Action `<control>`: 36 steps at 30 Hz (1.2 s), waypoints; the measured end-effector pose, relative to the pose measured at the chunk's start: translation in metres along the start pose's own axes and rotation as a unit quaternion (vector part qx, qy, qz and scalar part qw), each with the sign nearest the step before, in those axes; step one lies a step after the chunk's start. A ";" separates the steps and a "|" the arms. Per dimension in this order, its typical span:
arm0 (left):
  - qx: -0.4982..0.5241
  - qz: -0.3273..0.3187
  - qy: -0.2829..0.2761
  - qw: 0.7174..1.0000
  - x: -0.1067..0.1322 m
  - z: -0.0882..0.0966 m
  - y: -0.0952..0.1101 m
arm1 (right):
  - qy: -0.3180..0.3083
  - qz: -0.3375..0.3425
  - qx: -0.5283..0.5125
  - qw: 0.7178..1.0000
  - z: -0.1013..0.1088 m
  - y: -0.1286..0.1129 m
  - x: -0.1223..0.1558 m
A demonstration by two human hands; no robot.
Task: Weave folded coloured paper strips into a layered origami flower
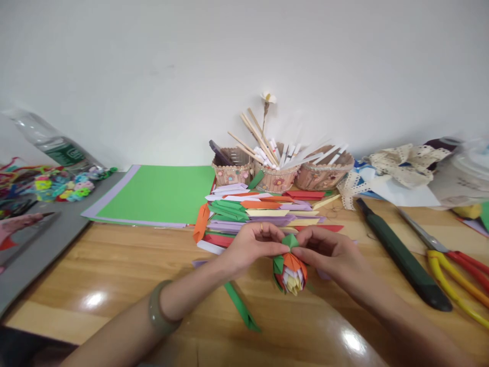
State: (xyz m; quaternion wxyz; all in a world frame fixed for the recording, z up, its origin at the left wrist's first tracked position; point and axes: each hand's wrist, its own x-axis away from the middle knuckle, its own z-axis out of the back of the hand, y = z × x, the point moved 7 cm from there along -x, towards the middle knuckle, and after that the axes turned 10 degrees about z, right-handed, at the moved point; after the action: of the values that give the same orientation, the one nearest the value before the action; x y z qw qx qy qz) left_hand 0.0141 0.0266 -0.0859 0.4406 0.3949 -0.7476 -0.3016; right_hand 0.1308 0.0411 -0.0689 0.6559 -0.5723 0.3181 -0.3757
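My left hand (254,245) and my right hand (329,252) meet over the middle of the wooden table (114,275). Together they pinch a folded paper flower bud (291,270) with orange, green, yellow and white layers. Both sets of fingertips close on its green top piece. A green bangle (159,311) sits on my left wrist, a ring on a left finger. Under my left forearm lies a folded green paper strip (240,306).
A pile of folded coloured paper strips (252,214) lies behind the hands. Three small baskets (282,173) hold sticks and paper rolls. Green paper sheets (156,193) lie at back left. A dark utility knife (401,260), scissors (454,270), lace (397,163), a plastic bottle (49,140) sit around.
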 end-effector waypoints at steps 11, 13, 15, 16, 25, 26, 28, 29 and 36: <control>0.000 -0.008 -0.002 1.000 0.000 -0.002 0.001 | 0.005 -0.009 -0.011 1.000 0.001 0.001 -0.002; -0.012 -0.010 -0.003 1.000 -0.001 -0.002 0.001 | 0.001 -0.006 0.002 1.000 0.001 0.002 -0.002; -0.022 -0.011 -0.001 1.000 -0.001 -0.001 0.001 | -0.002 0.006 0.023 1.000 0.001 0.002 -0.002; -0.026 -0.012 -0.001 1.000 -0.002 0.000 0.000 | -0.002 0.015 0.037 0.999 0.002 0.001 -0.002; -0.090 -0.066 0.040 0.993 -0.003 0.005 0.003 | 0.013 0.146 0.213 0.966 0.000 -0.019 0.001; -0.106 -0.076 0.046 0.990 -0.003 0.006 0.004 | 0.014 0.161 0.234 0.959 -0.001 -0.020 0.002; -0.145 -0.091 0.058 0.984 -0.002 0.006 0.006 | 0.015 0.189 0.283 0.940 -0.003 -0.021 0.005; -0.164 -0.096 0.065 0.980 -0.001 0.006 0.006 | 0.016 0.204 0.309 0.929 -0.004 -0.022 0.006; -0.175 -0.066 0.062 0.980 -0.004 0.007 0.002 | 0.021 0.284 0.383 0.879 -0.007 -0.031 0.009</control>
State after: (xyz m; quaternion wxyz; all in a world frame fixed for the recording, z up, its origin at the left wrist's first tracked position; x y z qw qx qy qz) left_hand 0.0084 0.0315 -0.0893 0.5273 0.3781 -0.6269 -0.4312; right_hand 0.1253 0.0274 -0.0393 0.8955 -0.1540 0.3120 -0.2776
